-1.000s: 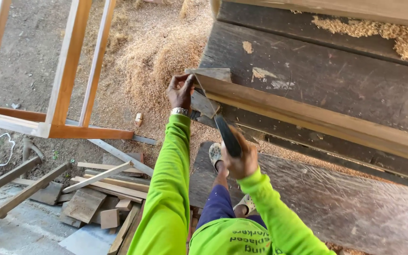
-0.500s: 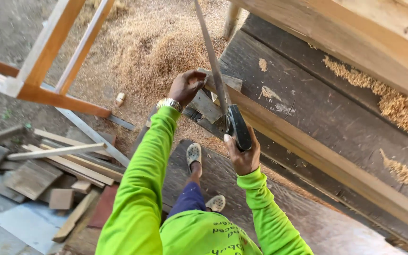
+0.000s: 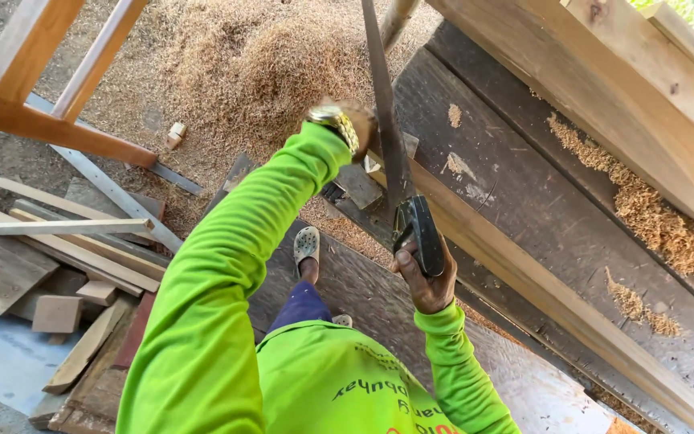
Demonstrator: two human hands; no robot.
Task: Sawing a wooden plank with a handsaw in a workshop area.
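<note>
Gripping: right hand [image 3: 426,277] clenched on handsaw [image 3: 391,161] handle
Blade axis: runs straight away from that hand, crossing the batten [image 3: 524,281]
Left hand [image 3: 355,124]: just beside blade, grip unclear

Bright soft daylight, sunlit glare at top right corner, faint shadows, sharp focus, slight wide-angle bending at edges

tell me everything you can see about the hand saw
The hand saw has a long, thin, grey metal blade and a black handle. The right hand is closed round the handle; the blade rises steeply toward the top of the picture. It crosses the long pale wooden plank, close beside the left hand.
</note>
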